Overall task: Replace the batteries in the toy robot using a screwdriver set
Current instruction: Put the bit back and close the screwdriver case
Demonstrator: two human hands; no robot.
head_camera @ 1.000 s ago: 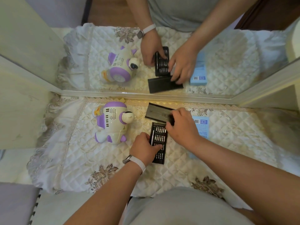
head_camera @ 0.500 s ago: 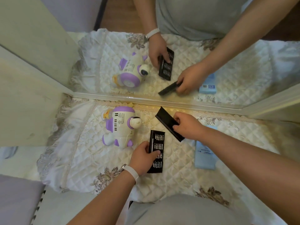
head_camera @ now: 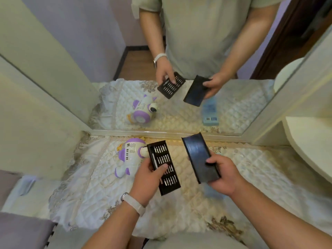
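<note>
My left hand [head_camera: 146, 178] grips a black tray of screwdriver bits [head_camera: 164, 166], lifted above the table with its rows of bits and a silver driver handle showing. My right hand [head_camera: 224, 175] holds the tray's black sleeve cover [head_camera: 198, 157], tilted and pulled apart from the tray. The white and purple toy robot [head_camera: 130, 155] lies on its side on the quilted cloth, just left of the tray.
A quilted cream cloth [head_camera: 100, 194] covers the table. A blue box [head_camera: 212, 192] lies mostly hidden under my right hand. A mirror [head_camera: 179, 114] at the table's back reflects the whole scene. A cream wall panel stands at the left, a white rounded shelf [head_camera: 309, 150] at the right.
Both hands rose off the cloth. The bit tray, resting flat before, is now lifted in my left hand. The sleeve cover moved right and up, clear of the tray.
</note>
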